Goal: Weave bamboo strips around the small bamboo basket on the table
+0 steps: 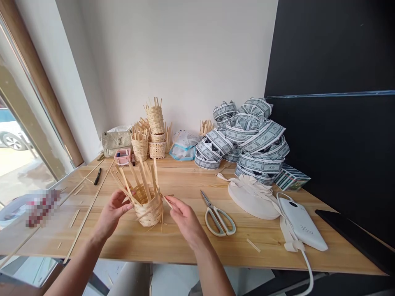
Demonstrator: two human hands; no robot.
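A small woven bamboo basket (150,212) stands on the wooden table in front of me, with long loose strips sticking up from its rim. My left hand (118,204) grips the basket's left side near the rim, its fingers partly hidden behind the strips. On the other side, my right hand (184,216) pinches the end of a thin bamboo strip (167,202) that comes from the basket's right side. To the right of that hand lie scissors (219,218) with pale handles, their blades pointing away from me.
Several woven baskets (156,150) are stacked at the back beside a beige bag (117,142) and a pink box (122,157). Patterned bands (259,135) pile up at back right. Nearer are a white ribbon roll (251,199), a power bank (304,224), a black pen (98,176) and loose strips (89,209).
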